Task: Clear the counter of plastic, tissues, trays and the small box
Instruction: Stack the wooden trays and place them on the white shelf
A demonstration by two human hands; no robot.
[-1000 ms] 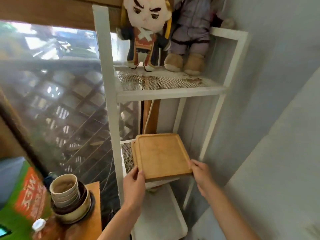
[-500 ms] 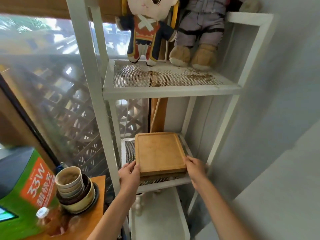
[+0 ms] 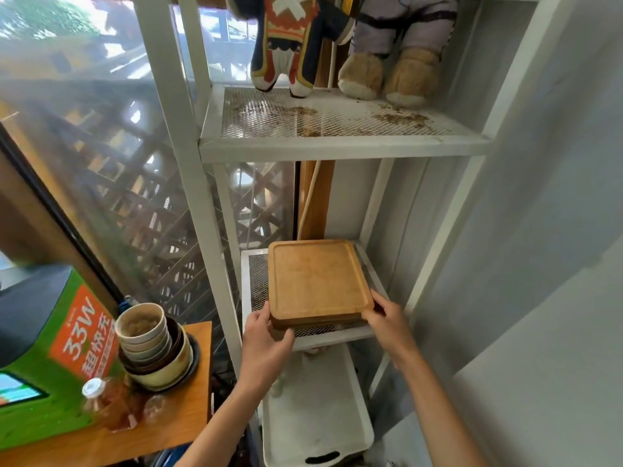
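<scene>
Wooden trays [image 3: 317, 281] on mesh shelf [image 3: 256, 291], left hand [image 3: 266, 338], right hand [image 3: 387, 320] gripping near corners

Single head-worn wide-angle view, close range, facing forward and down at the white metal mesh shelf unit [image 3: 340, 148]; orange wooden bench [image 3: 188, 412] lower left.

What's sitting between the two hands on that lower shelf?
The head view shows stacked wooden trays between the left hand and right hand, resting on the mesh shelf.
</scene>
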